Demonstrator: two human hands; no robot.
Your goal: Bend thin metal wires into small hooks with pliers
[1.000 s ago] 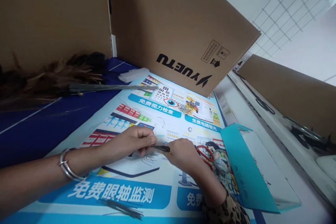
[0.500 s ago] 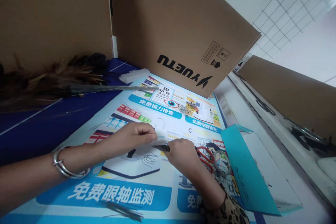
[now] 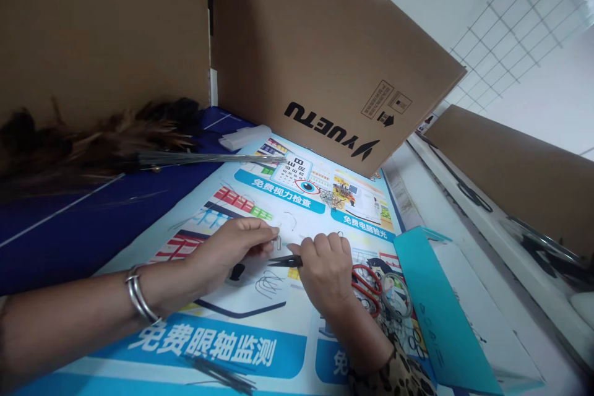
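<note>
My left hand point(image 3: 250, 238) pinches a small bent piece of wire point(image 3: 279, 242) between thumb and forefinger; its looped end sticks out past the fingertips. My right hand point(image 3: 327, 269) is closed around a pair of pliers point(image 3: 285, 261), whose dark narrow jaws point left, slightly parted, just below the wire and apart from it. The pliers' handles are hidden in my palm. Under the hands, several loose curved wires point(image 3: 268, 284) lie on the printed poster sheet point(image 3: 218, 297). Red-handled scissors point(image 3: 366, 278) and a coil of wire point(image 3: 396, 297) lie right of my right hand.
A bundle of straight wires point(image 3: 213, 159) lies at the back left beside brown feathers point(image 3: 106, 136). More cut wires point(image 3: 223, 374) are at the front. A teal open box point(image 3: 445, 315) stands right, a cardboard box point(image 3: 334, 55) behind. Small wire pieces point(image 3: 331, 198) sit farther back.
My left hand has turned, and the bent wire now shows at its fingertips. The pliers' jaws now look slightly parted. The whole view has shifted a little.
</note>
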